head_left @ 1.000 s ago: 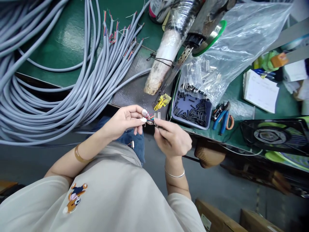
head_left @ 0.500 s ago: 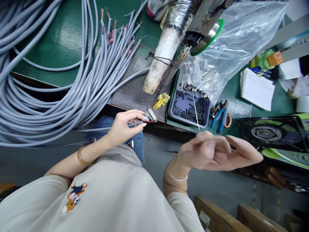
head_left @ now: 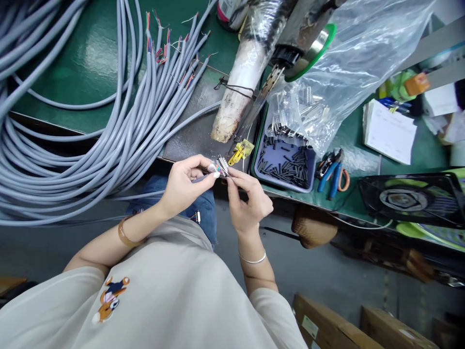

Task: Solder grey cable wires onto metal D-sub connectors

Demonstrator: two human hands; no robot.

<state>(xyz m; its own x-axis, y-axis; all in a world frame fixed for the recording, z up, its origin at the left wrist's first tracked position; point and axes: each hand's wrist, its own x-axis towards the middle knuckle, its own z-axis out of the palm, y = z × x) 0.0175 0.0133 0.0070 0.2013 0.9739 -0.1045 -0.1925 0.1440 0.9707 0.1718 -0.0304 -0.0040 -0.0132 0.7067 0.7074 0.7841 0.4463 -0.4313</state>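
My left hand (head_left: 189,186) is closed in a pinch on the end of a grey cable, where thin coloured wires meet a metal multi-pin D-sub connector (head_left: 222,166). The connector stands out just beyond the fingertips. My right hand (head_left: 250,199) meets it from the right, its thumb and index finger pressed together at the connector's lower edge. What lies in that pinch, if anything, is too small to make out. Behind the hands, a thin strand of solder wire (head_left: 248,132) hangs near the soldering tool's metal guide (head_left: 267,89). Close to the connector lies a yellow clip (head_left: 238,154).
A big bundle of grey cables (head_left: 119,131) fills the left side. A white wrapped post (head_left: 234,92) rises behind the hands. To the right are a bin of black sleeves (head_left: 311,179), a plastic bag (head_left: 348,63), cutters (head_left: 336,177), a notepad (head_left: 390,131) and a fan (head_left: 407,199).
My right hand has come left from in front of the bin to the connector in my left hand. The solder strand, stretched towards that hand before, now hangs further left.
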